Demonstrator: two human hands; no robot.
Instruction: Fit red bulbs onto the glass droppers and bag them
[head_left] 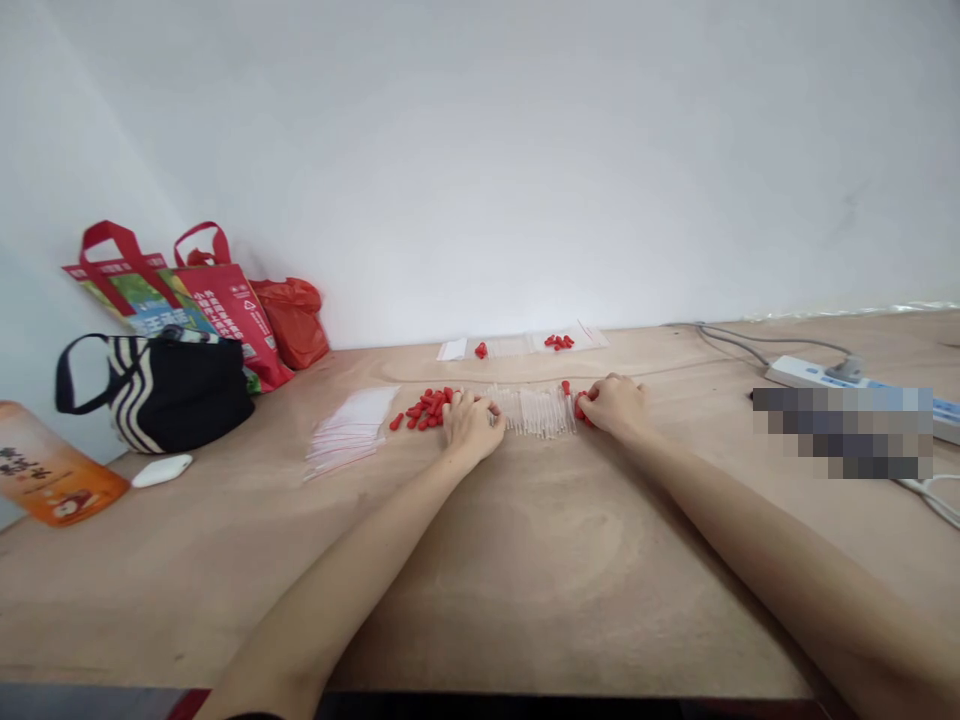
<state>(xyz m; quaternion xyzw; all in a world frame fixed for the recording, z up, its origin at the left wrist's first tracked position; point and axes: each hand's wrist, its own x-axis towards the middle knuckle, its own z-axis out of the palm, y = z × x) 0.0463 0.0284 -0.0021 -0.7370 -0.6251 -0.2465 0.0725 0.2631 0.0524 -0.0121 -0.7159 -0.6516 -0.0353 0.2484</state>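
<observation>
Between my hands a row of thin clear tubes [538, 412] lies side by side on the wooden table. My left hand [474, 425] rests at the row's left end, its fingers curled down; whatever is in them is hidden. A pile of small red rubber bulbs [426, 410] lies against that hand's left side. At the right end of the row, my right hand [615, 403] has its fingertips closed on red bulbs [582, 408]. One more red bulb [566, 387] sits at the top of the row. Left of the pile lies a fanned stack of clear zip bags [352, 428].
Behind the row lie filled clear bags [525, 345] with red bulbs. At left stand a black handbag [191, 390], red shopping bags [232, 320], an orange package [64, 470] and a white case [162, 470]. A power strip [806, 375] with cables is at right.
</observation>
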